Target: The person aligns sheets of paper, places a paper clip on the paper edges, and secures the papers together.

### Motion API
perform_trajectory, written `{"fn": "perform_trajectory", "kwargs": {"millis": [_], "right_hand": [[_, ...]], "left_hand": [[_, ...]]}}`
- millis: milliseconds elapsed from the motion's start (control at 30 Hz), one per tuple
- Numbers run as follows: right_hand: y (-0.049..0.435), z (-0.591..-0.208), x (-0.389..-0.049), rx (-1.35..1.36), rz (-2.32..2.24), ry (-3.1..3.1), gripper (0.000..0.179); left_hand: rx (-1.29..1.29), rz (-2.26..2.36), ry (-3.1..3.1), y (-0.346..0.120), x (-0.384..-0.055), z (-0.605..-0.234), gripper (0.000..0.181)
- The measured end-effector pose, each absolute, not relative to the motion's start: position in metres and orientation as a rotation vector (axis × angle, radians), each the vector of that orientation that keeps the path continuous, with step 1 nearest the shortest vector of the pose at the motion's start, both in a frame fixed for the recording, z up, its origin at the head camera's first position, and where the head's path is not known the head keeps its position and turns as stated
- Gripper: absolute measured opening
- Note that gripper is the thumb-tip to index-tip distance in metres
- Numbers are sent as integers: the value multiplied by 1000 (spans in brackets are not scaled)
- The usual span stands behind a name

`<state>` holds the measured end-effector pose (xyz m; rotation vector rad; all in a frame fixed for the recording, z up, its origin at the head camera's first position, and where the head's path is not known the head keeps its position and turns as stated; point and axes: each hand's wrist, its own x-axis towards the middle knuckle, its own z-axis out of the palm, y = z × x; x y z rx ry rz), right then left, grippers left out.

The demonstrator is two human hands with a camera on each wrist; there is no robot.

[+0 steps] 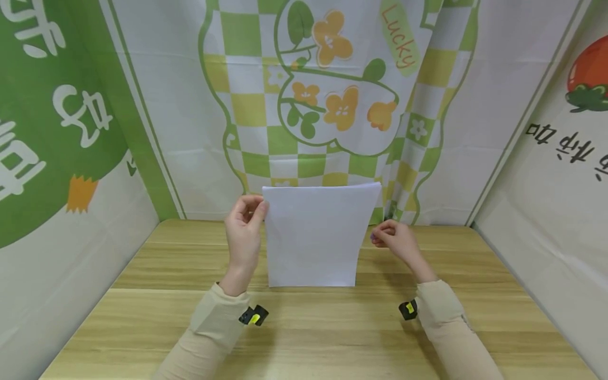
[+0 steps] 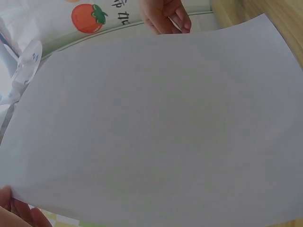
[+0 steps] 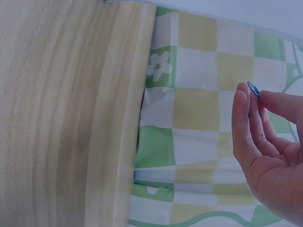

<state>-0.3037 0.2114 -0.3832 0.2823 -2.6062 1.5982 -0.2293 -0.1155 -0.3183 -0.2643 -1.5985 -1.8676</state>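
My left hand [image 1: 244, 227] pinches a white sheet of paper [image 1: 314, 237] by its upper left edge, between thumb and curled fingers. The paper stands upright over the table and bends a little toward its right top corner. In the left wrist view the white paper [image 2: 156, 123] fills most of the picture, with my left fingertips [image 2: 6, 195] on its lower left corner. Right of the paper and apart from it is my right hand [image 1: 398, 241]. Between thumb and fingertips it pinches a small blue paper clip [image 3: 254, 89], best seen in the right wrist view.
The wood-grain table [image 1: 313, 332] reaches back to a checked green and yellow curtain [image 1: 247, 116]. Printed cloth walls stand at the left [image 1: 71, 274] and right [image 1: 546, 221]. Small black wrist devices [image 1: 254, 315] sit by both cuffs.
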Motion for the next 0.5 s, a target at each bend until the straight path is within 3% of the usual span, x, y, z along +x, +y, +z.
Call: {"fn": "perform_trajectory", "kwargs": {"millis": [500], "right_hand": [[210,-368,-290,312,1576,-2571,25]], "left_hand": [[-261,-1868,-1603,-114,-229,-318,19]]}}
